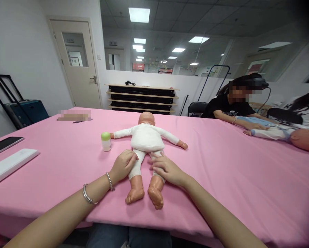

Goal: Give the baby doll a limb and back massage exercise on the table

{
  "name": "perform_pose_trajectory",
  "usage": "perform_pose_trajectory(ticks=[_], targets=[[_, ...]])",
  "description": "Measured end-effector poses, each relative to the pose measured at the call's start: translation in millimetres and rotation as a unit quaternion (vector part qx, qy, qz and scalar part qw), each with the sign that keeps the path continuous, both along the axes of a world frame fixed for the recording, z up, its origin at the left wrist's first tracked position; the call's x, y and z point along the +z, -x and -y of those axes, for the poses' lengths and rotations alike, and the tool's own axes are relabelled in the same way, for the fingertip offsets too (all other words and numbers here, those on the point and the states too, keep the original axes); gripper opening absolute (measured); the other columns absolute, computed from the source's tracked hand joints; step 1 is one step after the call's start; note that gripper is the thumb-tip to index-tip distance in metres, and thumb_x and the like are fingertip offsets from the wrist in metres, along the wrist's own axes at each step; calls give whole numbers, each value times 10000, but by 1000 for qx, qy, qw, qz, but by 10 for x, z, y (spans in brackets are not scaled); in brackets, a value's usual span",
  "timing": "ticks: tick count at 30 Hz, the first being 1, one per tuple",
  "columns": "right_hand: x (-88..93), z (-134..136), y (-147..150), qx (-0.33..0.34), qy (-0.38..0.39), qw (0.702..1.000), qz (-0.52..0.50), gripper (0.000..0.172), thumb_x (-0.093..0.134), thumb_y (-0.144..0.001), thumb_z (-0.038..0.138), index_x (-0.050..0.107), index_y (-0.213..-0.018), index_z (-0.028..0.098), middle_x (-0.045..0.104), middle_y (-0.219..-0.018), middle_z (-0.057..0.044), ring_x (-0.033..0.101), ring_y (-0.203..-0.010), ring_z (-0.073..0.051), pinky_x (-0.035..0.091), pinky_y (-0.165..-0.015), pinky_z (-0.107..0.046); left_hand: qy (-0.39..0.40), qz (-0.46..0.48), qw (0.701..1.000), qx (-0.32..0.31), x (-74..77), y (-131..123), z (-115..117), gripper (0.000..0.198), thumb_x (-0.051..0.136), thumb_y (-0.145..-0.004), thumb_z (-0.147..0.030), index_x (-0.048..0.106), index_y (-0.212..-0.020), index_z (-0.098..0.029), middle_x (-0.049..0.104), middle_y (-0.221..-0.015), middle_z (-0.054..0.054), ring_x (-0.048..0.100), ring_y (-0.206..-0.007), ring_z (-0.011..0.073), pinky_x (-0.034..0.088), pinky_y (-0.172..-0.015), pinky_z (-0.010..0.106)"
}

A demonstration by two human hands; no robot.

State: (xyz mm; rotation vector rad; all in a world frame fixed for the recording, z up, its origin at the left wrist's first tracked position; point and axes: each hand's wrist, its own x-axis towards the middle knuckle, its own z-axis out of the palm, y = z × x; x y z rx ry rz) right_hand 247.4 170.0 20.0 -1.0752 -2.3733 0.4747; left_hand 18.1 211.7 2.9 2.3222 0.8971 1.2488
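Lying spread on a doll's legs [136, 168], left grip [123, 166] and right grip [167, 169] sit near a green-capped bottle [106, 142].

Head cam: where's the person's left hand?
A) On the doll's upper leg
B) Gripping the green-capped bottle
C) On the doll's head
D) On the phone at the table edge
A. The left hand rests on the upper leg of the baby doll, while the green-capped bottle stands apart from it.
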Motion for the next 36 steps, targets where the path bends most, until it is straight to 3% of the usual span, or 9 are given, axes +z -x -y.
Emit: perform_pose_trajectory(ticks=[5, 9, 13, 17, 20, 24, 28, 31, 36], targets=[[52, 112, 94, 80, 120, 984, -104, 387, 448, -909, 440, 669, -843, 130, 626, -809, -45, 584, -760, -140, 447, -894, -307, 11, -2, 1000, -5, -18, -9, 2, 304, 318, -923, -289, 547, -763, -170, 562, -782, 44, 490, -799, 162, 400, -745, 314], [1, 41, 41, -46, 23, 991, -125, 330, 451, -909, 388, 642, -1045, 156, 572, -1097, -70, 510, -1067, -203, 389, -983, -371, 25, -29, 999, -6, -36, -23, -10, 288, 333, -920, -301, 539, -767, -173, 561, -786, 40, 478, -793, 166, 389, -743, 321], [-3, 39, 8, 17, 30, 998, -59, 270, 496, -884, 338, 656, -1047, 193, 548, -1149, -60, 462, -1141, -218, 317, -1046, -413, 28, -43, 999, -1, -34, -33, -25, 290, 327, -920, -303, 533, -765, -171, 555, -781, 40, 471, -785, 167, 384, -733, 321], [20, 112, 56, 58, 145, 963, -222, 319, 466, -897, 371, 628, -1019, 124, 607, -708, -43, 594, -657, -130, 495, -628, -219, 27, -47, 999, -3, -27, -30, -37, 276, 330, -914, -279, 528, -755, -173, 555, -771, 34, 474, -776, 161, 388, -723, 311], [-18, 112, 36, -27, 24, 961, -274, 256, 447, -878, 294, 622, -945, 119, 527, -543, 7, 508, -467, -91, 406, -464, -168, 24, -47, 999, -2, -40, -19, -54, 265, 349, -905, -274, 523, -733, -173, 552, -751, 28, 478, -756, 157, 395, -708, 307], [-94, 57, -16, -121, -209, 950, -198, 213, 429, -824, 175, 633, -876, 145, 614, -735, -11, 558, -588, -93, 431, -549, -181, -9, -4, 1000, 25, -61, -6, -73, 276, 354, -904, -280, 517, -709, -173, 553, -733, 30, 490, -738, 154, 411, -689, 302], [-1, -130, 101, -192, -305, 915, -183, 255, 386, -856, 183, 619, -956, 155, 628, -877, -24, 596, -787, -125, 477, -723, -229, -111, 77, 985, 104, 44, -118, -125, 239, 352, -900, -256, 570, -862, -166, 601, -896, 59, 525, -902, 171, 427, -831, 337], [148, -390, 288, -229, -268, 931, -100, 351, 358, -864, 196, 580, -1132, 152, 524, -1189, -53, 472, -1137, -177, 369, -1003, -353, -132, 15, 987, 86, 198, -340, -239, 310, 378, -876, -241, 539, -1134, -176, 542, -1209, 70, 452, -1153, 185, 350, -1008, 376], [114, -718, 446, -335, -67, 938, 51, 453, 310, -916, 184, 389, -1355, 107, 291, -1390, -64, 239, -1315, -164, 166, -1122, -417, 30, -190, 978, 80, 228, -668, -457, 513, 351, -840, -191, 386, -1351, -189, 351, -1419, 23, 199, -1358, 210, 170, -1118, 452]])
